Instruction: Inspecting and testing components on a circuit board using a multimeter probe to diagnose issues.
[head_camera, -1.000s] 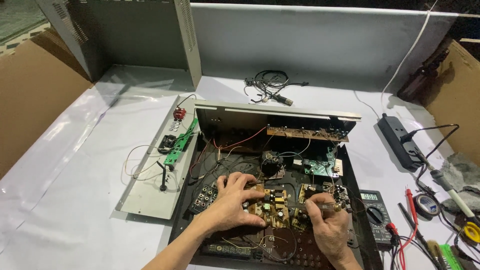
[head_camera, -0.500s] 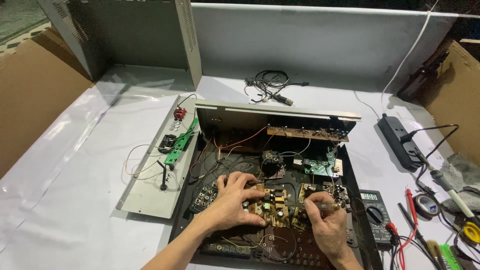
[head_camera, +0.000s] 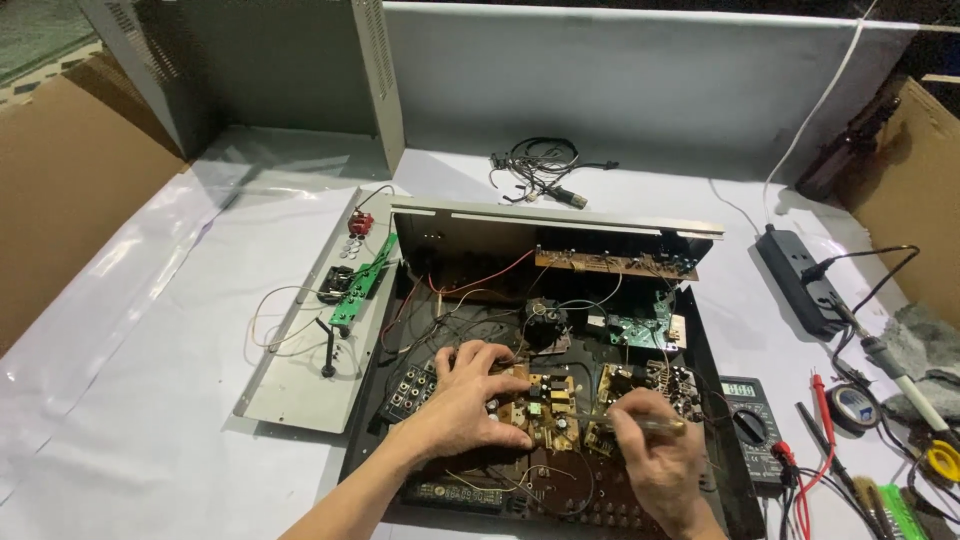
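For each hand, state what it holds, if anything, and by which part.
Right hand: a slim metal tool, grip on its rear shaft. Left hand: presses on the circuit board, holding nothing.

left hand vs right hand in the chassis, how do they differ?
The left hand lies spread flat, palm down, on the brown circuit board and holds no tool. The right hand is curled around a thin metal tool whose tip points left at that board. Both are bare and inside the open chassis.
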